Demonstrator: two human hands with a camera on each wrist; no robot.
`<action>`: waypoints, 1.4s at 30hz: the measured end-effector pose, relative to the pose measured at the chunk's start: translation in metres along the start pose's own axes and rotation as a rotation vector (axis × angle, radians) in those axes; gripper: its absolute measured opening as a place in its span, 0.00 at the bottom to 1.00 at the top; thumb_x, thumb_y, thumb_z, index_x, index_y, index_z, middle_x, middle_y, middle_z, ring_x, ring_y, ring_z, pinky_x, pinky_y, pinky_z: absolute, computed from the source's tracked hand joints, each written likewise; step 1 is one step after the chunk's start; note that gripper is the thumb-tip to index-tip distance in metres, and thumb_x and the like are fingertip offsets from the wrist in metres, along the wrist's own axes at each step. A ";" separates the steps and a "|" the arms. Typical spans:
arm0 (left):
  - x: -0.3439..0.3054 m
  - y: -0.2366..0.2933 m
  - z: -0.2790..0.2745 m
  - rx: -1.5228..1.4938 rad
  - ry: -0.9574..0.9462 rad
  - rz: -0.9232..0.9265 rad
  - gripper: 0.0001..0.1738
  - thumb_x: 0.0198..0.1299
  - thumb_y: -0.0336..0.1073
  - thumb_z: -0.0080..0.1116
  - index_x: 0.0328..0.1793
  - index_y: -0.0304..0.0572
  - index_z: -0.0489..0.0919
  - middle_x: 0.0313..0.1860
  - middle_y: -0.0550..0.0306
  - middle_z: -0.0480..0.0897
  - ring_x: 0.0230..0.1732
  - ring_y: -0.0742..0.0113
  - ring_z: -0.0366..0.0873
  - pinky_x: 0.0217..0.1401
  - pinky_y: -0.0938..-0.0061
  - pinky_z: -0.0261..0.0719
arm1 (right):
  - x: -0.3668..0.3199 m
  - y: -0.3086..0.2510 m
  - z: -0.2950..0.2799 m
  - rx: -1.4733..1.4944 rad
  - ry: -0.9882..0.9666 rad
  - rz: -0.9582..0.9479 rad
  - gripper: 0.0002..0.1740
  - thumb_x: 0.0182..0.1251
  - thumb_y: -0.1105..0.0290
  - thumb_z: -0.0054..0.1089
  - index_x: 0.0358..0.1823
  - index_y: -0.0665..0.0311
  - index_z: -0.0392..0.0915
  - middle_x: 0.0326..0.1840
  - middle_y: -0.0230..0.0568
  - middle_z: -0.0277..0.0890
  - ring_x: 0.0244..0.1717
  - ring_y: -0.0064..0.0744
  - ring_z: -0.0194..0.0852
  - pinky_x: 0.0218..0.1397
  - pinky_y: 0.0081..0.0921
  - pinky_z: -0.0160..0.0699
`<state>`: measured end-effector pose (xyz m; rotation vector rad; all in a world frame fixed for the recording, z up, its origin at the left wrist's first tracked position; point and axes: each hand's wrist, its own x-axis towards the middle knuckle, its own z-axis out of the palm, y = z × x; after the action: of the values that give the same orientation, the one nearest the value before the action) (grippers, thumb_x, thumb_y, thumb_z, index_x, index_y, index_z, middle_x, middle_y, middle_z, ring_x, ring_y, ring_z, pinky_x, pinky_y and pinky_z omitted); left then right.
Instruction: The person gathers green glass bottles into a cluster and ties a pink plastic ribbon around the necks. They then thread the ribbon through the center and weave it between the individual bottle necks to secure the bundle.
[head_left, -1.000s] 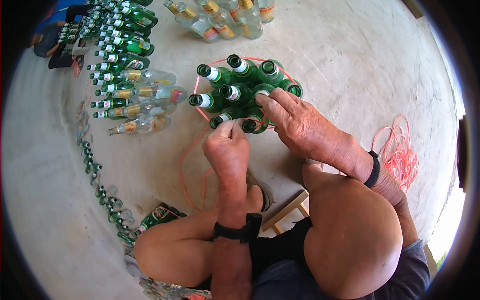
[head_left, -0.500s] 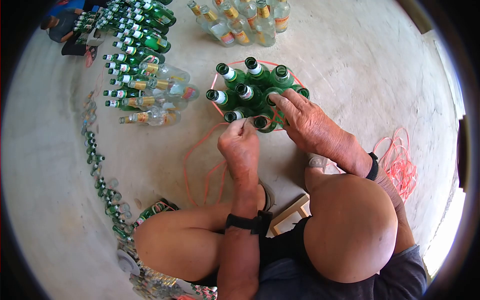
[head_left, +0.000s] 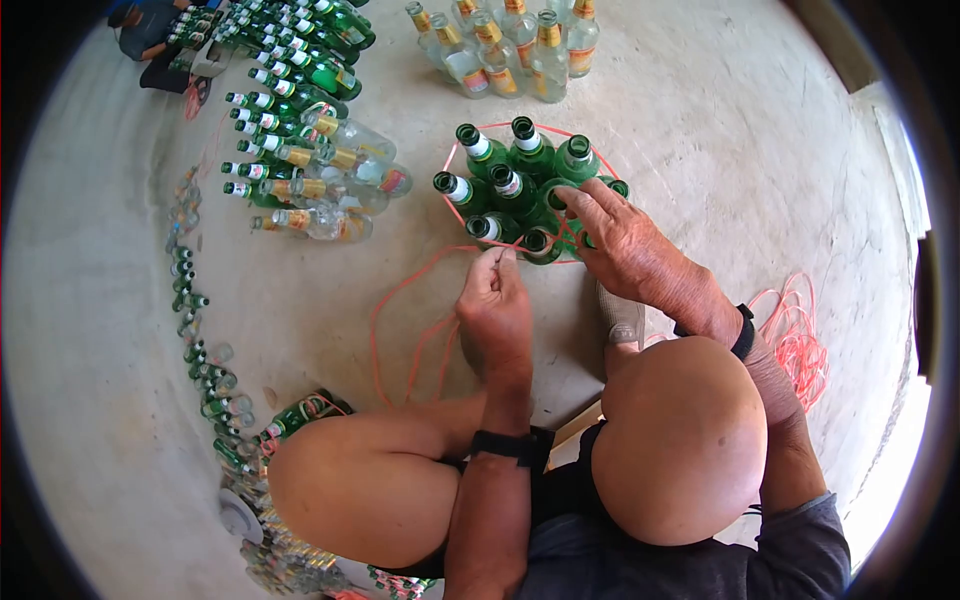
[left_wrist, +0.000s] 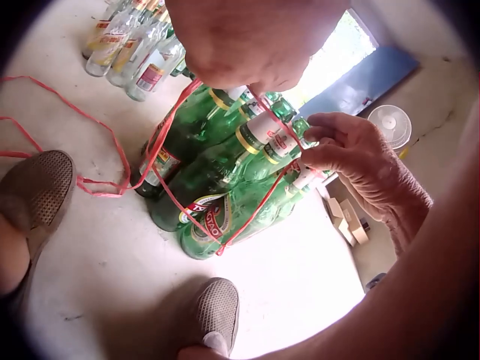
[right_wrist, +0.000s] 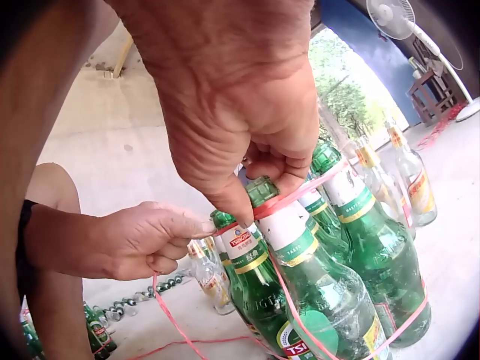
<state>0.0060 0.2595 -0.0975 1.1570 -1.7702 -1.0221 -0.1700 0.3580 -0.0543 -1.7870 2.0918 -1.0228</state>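
Note:
Several green glass beer bottles [head_left: 515, 200] stand bunched on the floor in front of me, with pink plastic string running round the group. My left hand [head_left: 497, 310] pinches the string [head_left: 400, 275] between thumb and curled forefinger, right at the near side of the bunch. From there a slack loop trails over the floor on the left. My right hand [head_left: 635, 240] grips a bottle [right_wrist: 285, 238] at its neck from above, thumb on one side and fingers on the other. In the right wrist view, string crosses that neck beside the thumb. Another strand slants down the bottles in the left wrist view.
Clear bottles [head_left: 548, 65] with gold-wrapped necks stand beyond the bunch. Many green bottles [head_left: 300, 75] are packed at the far left. A tangle of pink string [head_left: 795, 350] lies right of my knee. Another person [head_left: 150, 35] sits far left; a fan [right_wrist: 390, 15] stands behind.
The head view has shifted, so the bottles appear farther right and slightly lower. My left hand has drawn back a little toward me with the string. My right hand stays at the same bottle neck.

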 end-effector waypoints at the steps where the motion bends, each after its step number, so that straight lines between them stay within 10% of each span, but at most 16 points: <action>1: -0.002 -0.002 0.000 -0.013 -0.004 -0.049 0.06 0.72 0.25 0.70 0.48 0.25 0.89 0.32 0.62 0.88 0.33 0.80 0.81 0.35 0.78 0.80 | 0.000 -0.001 0.000 -0.002 -0.002 0.001 0.34 0.64 0.84 0.62 0.74 0.76 0.69 0.62 0.59 0.74 0.60 0.62 0.82 0.62 0.48 0.88; 19: -0.006 -0.009 -0.011 -0.331 -0.137 -0.440 0.11 0.72 0.33 0.73 0.52 0.31 0.91 0.31 0.70 0.82 0.31 0.83 0.72 0.31 0.81 0.71 | 0.006 -0.007 -0.007 0.004 -0.090 0.102 0.37 0.62 0.79 0.72 0.74 0.71 0.70 0.60 0.54 0.75 0.58 0.61 0.84 0.60 0.47 0.90; 25: -0.001 -0.038 -0.010 -0.509 -0.241 -0.484 0.10 0.74 0.34 0.72 0.52 0.34 0.90 0.33 0.67 0.81 0.26 0.86 0.64 0.25 0.82 0.57 | 0.034 -0.021 -0.020 -0.100 0.019 -0.129 0.18 0.59 0.80 0.71 0.52 0.65 0.86 0.50 0.44 0.78 0.53 0.49 0.82 0.58 0.44 0.87; 31: 0.008 -0.025 -0.005 -0.469 -0.221 -0.546 0.10 0.74 0.34 0.73 0.52 0.34 0.90 0.32 0.71 0.78 0.27 0.86 0.63 0.26 0.81 0.56 | 0.074 -0.020 -0.006 -0.214 -0.330 -0.273 0.07 0.58 0.78 0.71 0.37 0.58 0.88 0.39 0.37 0.82 0.51 0.45 0.82 0.58 0.44 0.82; 42: 0.004 -0.030 0.025 -0.680 -0.047 -0.744 0.09 0.73 0.32 0.74 0.50 0.32 0.92 0.37 0.71 0.84 0.35 0.84 0.71 0.36 0.82 0.65 | 0.117 0.014 0.010 0.170 -0.908 0.021 0.12 0.66 0.77 0.69 0.48 0.57 0.91 0.40 0.44 0.84 0.46 0.52 0.87 0.48 0.45 0.84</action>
<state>-0.0083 0.2534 -0.1337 1.3374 -0.8508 -1.9008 -0.2043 0.2459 -0.0385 -1.6721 1.3987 -0.2523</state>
